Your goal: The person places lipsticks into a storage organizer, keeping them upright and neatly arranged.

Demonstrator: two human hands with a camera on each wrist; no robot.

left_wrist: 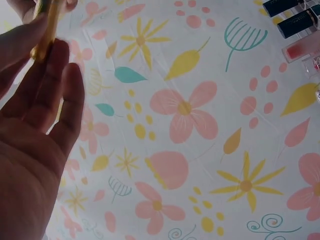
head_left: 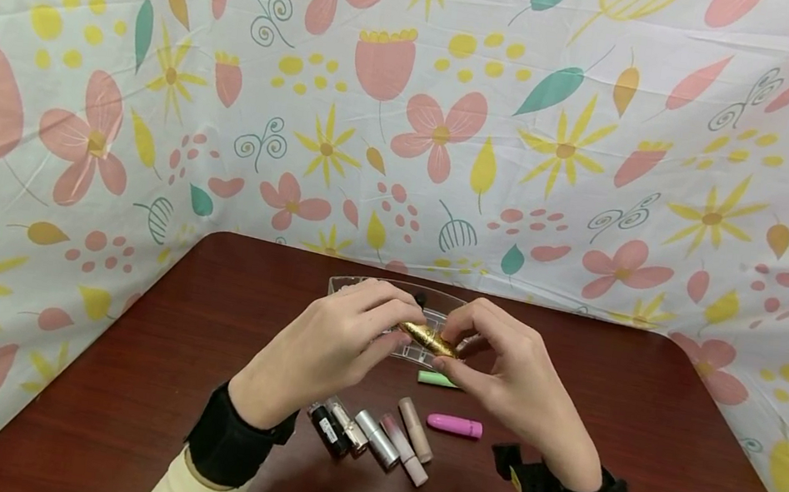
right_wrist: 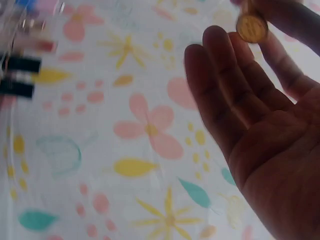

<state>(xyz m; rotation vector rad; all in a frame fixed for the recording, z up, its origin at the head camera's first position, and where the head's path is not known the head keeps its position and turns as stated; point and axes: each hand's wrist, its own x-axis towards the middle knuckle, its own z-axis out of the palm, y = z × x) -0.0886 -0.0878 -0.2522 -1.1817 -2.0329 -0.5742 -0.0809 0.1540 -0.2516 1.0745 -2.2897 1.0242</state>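
Gold cosmetic tube [head_left: 429, 339]: held above the desk [head_left: 143, 362], overlapping the clear organizer [head_left: 339, 283] in the head view. My left hand [head_left: 344, 336] pinches one end, my right hand [head_left: 510, 363] the other. Judged light and rigid; glossy casing probably a little slippery. Best hold, I estimate: thumb and fingertips near each end, midsection left free.

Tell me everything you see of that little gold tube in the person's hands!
The gold tube is slim, shiny and metallic-looking, with a mottled surface and a round end whose markings are too blurred to read. It slants in the head view, its right end lower, overlapping the clear tray behind it. The left hand grips one end, the right hand the other. Whether it is capped, I cannot tell.
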